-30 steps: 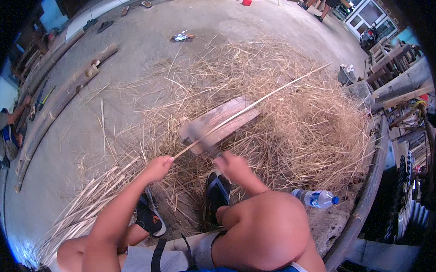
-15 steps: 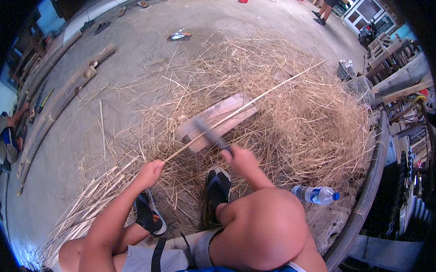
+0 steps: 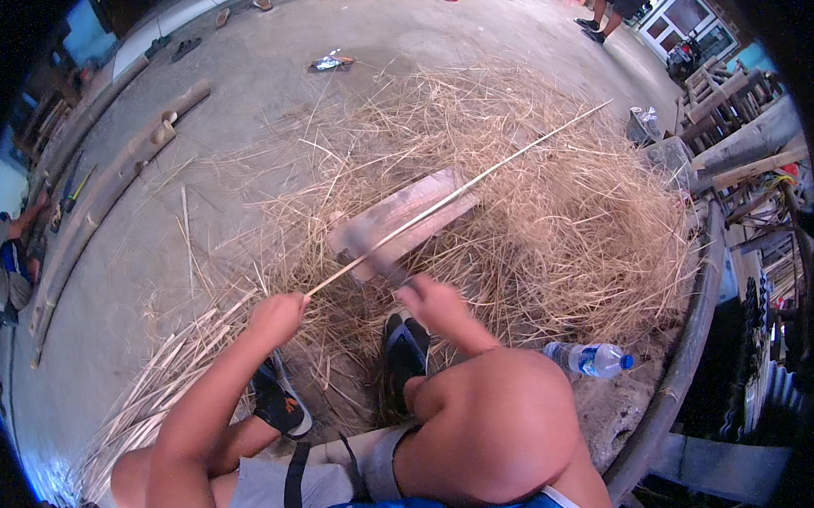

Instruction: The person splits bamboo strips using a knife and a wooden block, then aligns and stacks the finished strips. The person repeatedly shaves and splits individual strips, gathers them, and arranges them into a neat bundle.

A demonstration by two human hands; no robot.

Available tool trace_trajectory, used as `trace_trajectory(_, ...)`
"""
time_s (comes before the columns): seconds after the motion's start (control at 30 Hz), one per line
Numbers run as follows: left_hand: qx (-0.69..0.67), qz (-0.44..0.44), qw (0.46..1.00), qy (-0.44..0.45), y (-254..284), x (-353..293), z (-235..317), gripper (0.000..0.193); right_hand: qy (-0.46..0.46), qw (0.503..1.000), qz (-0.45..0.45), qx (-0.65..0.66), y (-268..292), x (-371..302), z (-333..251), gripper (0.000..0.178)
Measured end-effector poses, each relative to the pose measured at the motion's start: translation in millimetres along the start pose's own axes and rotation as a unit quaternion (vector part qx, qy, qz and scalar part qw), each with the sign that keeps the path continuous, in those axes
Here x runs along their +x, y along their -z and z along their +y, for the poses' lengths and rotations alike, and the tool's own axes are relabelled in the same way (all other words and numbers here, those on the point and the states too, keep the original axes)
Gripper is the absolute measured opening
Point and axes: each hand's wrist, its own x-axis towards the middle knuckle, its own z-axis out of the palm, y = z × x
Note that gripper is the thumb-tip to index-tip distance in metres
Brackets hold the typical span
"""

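Lying on the floor [image 3: 251,88] at your far left, the long bamboo poles [image 3: 110,191] are well apart from your hands, probably so that they do not disturb your arms. Nearer, to the left of your left foot [image 3: 278,405], a loose bundle of pale strips [image 3: 170,366] is spread, and I judge that it is placed there for easy reach of your left hand [image 3: 279,316]. One thin strip [image 3: 511,159] runs from this hand, slanting up to the right across the wooden block [image 3: 404,208], and its far end is over the pile of dry shavings [image 3: 580,234]. The block seems to serve as firm support below the strip, against the pressure of the knife [image 3: 364,241]. Farther right, the water bottle [image 3: 589,360] lies on its side near your right knee [image 3: 509,422], likely to be outside the path of the blade. As for the grip, your left one is clenched around the near end of the strip, which should prevent it from turning. The grip of your right hand [image 3: 434,302] is wrapped around the knife's handle, with no visible gap; the blade is blurred over the block's left part, so I cannot tell whether it touches the strip.
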Motion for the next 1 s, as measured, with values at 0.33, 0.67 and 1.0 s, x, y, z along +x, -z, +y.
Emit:
trace_trajectory(0.33, -0.164, -0.054, 0.985, -0.003, 7, -15, -34, 0.046, -0.229, 0.949, 0.172, -0.132, 80, 35, 26, 0.050)
trace_trajectory(0.67, -0.173, 0.019, 0.984, -0.038, -8, -13, -27, 0.048, -0.036, 0.997, 0.047, -0.054, 18, -4, -28, 0.047)
trace_trajectory(1.0, -0.236, -0.129, 0.963, 0.001, -2, -73, -116, 0.053, -0.057, 0.985, 0.070, -0.146, 47, 25, 38, 0.049)
